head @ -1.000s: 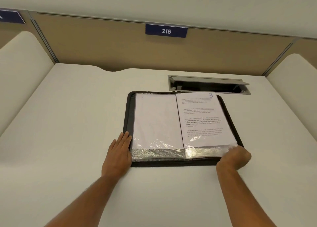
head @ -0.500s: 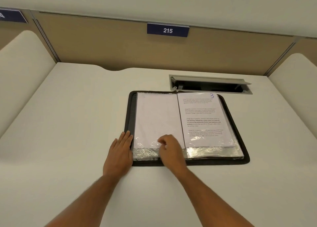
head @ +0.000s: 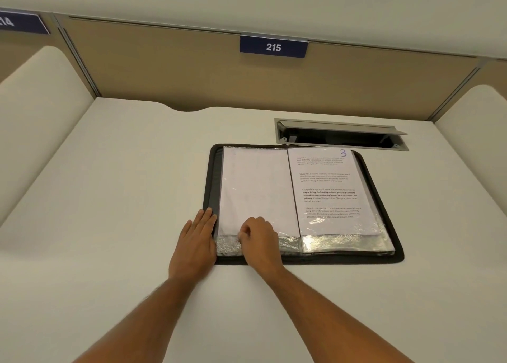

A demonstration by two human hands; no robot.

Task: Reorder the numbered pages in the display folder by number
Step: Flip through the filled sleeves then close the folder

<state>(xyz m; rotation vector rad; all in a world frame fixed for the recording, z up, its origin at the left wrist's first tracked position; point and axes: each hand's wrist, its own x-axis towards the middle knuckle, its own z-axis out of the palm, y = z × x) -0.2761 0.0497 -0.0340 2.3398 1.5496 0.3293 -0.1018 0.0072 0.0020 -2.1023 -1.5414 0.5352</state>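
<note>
Crinkled plastic is under the right hand, whose fingers are curled at the near edge of the left sleeve; the grip looks like a pinch on the sleeve's bottom edge, though the fingertips are tucked under the knuckles and I can't see how much they have. The left hand lies flat with straight fingers, holding nothing, pressing the folder down at its near left corner, half on the black border and half on the desk. The folder lies open in the middle of the desk, a blank-looking page facing up on the left and page 3 on the right, its number handwritten at the top corner. Beyond it sits a cable slot, and on the back panel a sign reading 215

My guess is the sleeve is about to be lifted or its sheet drawn out. Several sleeves are stacked there, so the pinch could take two at once and skip a page. Slippery plastic could also slide free, or the paper crease if pulled while the sleeve is pinned
</note>
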